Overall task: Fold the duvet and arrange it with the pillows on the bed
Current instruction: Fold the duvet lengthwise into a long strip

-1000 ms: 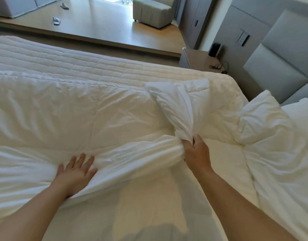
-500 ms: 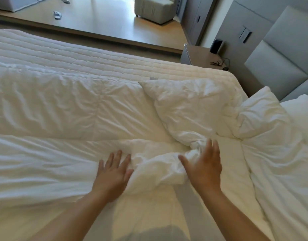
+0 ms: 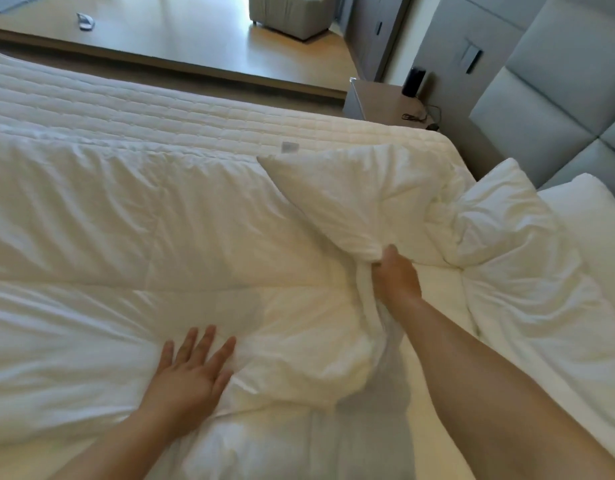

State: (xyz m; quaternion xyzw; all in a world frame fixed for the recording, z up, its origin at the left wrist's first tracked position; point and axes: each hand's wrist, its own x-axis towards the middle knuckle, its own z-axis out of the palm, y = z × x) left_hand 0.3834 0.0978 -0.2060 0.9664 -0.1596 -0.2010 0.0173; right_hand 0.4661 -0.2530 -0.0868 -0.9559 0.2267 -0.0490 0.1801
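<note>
A white duvet (image 3: 133, 244) lies in a long folded band across the quilted mattress (image 3: 160, 112). My left hand (image 3: 191, 372) rests flat on its near layer, fingers spread. My right hand (image 3: 396, 275) is closed on a bunched fold at the duvet's right end, where a loose corner (image 3: 351, 192) lies turned back. A crumpled white pillow (image 3: 500, 216) sits just right of that corner, and a second white pillow (image 3: 590, 216) lies against the headboard.
A grey padded headboard (image 3: 559, 109) runs along the right. A bedside table (image 3: 382, 98) with a dark speaker (image 3: 414, 81) and cables stands past the bed's far corner. Wooden floor and a grey ottoman (image 3: 292, 12) lie beyond.
My right hand went from pressing flat on the duvet to gripping a fold further right and away from me. My left hand slid back towards me, staying flat. The near edge now lies smoother.
</note>
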